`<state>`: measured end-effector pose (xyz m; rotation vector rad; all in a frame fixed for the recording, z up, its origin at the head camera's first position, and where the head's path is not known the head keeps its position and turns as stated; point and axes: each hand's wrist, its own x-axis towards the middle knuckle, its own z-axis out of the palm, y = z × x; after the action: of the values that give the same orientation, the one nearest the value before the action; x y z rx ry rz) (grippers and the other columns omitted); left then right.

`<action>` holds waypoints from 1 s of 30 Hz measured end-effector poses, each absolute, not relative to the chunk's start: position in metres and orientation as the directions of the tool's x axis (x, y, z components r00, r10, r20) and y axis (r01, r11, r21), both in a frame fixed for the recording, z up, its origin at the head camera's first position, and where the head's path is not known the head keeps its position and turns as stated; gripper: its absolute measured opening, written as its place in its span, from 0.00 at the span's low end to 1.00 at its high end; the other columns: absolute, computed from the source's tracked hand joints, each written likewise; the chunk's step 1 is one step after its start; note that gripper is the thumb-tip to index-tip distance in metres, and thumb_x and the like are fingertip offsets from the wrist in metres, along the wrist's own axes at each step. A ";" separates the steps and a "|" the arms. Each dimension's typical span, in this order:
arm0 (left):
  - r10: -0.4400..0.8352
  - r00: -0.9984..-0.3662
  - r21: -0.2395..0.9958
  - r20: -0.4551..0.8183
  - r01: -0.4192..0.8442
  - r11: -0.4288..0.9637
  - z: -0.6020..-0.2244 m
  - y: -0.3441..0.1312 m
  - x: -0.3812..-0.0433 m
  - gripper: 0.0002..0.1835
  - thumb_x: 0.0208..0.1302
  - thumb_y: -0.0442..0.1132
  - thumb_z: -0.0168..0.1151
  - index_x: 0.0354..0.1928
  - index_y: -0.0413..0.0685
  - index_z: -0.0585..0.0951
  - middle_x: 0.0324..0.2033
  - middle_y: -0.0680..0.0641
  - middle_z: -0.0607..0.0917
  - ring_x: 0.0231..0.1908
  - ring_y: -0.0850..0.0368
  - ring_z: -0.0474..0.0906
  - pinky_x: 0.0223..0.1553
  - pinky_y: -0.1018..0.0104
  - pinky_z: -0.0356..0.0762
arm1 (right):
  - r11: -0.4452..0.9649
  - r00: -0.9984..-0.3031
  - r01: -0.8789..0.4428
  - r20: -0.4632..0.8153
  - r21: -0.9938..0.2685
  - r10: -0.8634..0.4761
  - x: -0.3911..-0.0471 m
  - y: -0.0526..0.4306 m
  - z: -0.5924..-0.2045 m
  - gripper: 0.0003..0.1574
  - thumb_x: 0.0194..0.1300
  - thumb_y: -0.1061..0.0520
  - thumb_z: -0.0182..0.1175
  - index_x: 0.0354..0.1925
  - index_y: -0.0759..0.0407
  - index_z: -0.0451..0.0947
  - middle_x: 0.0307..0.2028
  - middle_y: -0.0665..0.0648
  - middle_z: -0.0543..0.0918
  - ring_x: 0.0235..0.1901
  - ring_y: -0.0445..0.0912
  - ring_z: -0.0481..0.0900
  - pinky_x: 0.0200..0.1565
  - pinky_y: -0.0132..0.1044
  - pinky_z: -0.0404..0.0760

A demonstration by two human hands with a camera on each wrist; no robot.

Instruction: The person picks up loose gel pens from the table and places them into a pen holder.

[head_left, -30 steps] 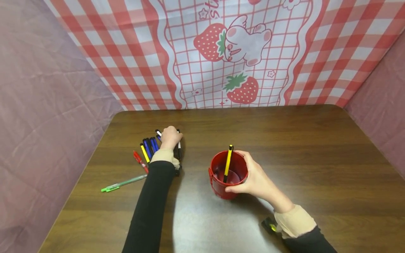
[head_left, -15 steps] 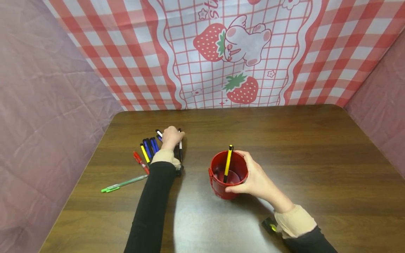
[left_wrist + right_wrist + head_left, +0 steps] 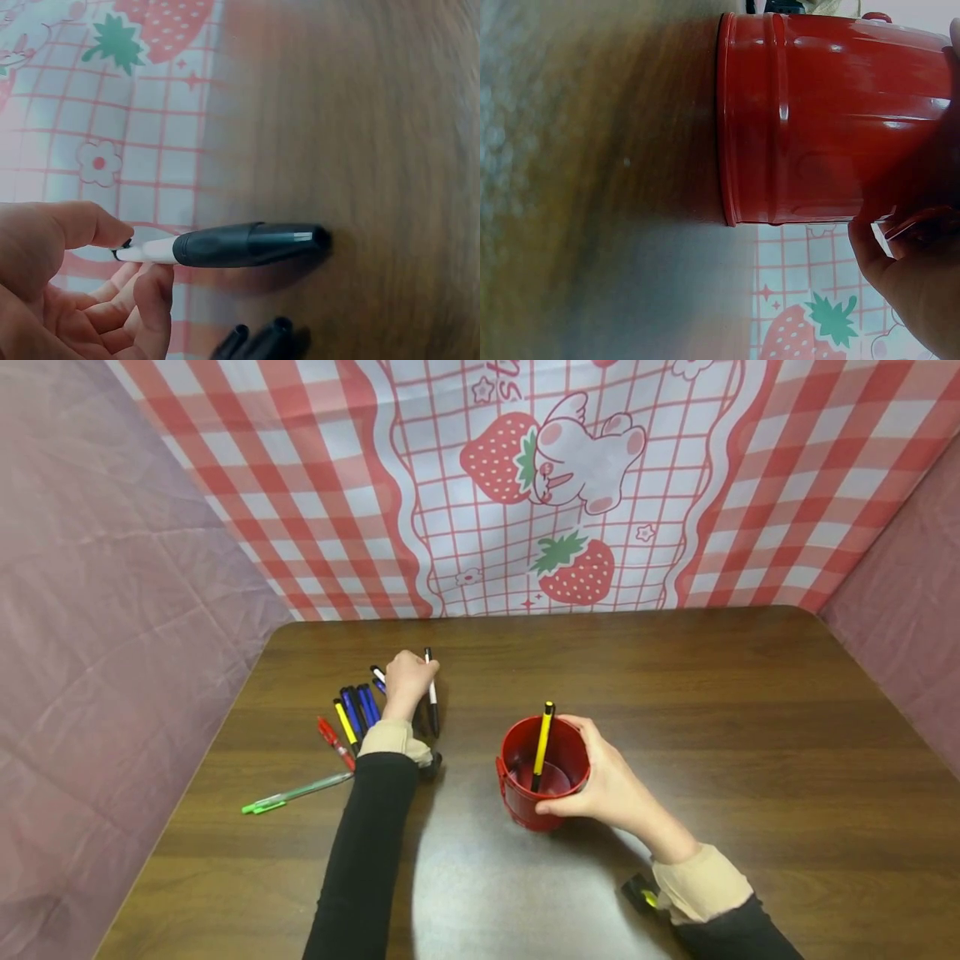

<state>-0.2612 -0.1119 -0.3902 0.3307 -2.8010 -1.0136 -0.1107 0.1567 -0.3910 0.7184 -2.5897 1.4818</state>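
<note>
My left hand (image 3: 408, 681) pinches a white pen with a black grip (image 3: 251, 244) between thumb and fingers, at the right end of a row of pens. In the left wrist view the pen's black tip points away from the hand. My right hand (image 3: 607, 781) holds the rim and side of a small red metal bucket (image 3: 517, 806), which stands upright on the table. Inside the bucket a yellow pen with black ends (image 3: 543, 745) leans against the far rim. The right wrist view shows the bucket's red wall (image 3: 840, 120) with fingers at its rim.
Left of my left hand lie blue pens (image 3: 366, 703), a yellow pen (image 3: 346, 723), a red pen (image 3: 334, 742) and a green pen (image 3: 296, 792) on the wooden table (image 3: 675, 693). A red-and-white checked cloth (image 3: 322, 485) hangs behind the table's far edge.
My left hand has shifted slightly right and away from me, and the white pen has moved along with it. My right hand and the bucket have stayed in place.
</note>
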 end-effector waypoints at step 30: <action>-0.279 -0.875 0.816 0.396 0.197 0.543 -0.332 -0.087 -0.205 0.11 0.56 0.44 0.59 0.36 0.45 0.76 0.26 0.48 0.83 0.26 0.57 0.79 0.28 0.64 0.74 | 0.420 -0.893 -0.415 0.274 -0.807 -0.357 -0.112 0.157 -0.392 0.60 0.30 0.48 0.78 0.59 0.56 0.57 0.52 0.49 0.72 0.49 0.44 0.73 0.46 0.42 0.77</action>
<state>-0.2050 -0.0874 -0.3323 0.0660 -2.2943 -1.3006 -0.1119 0.1568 -0.3923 0.7075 -2.5967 1.5019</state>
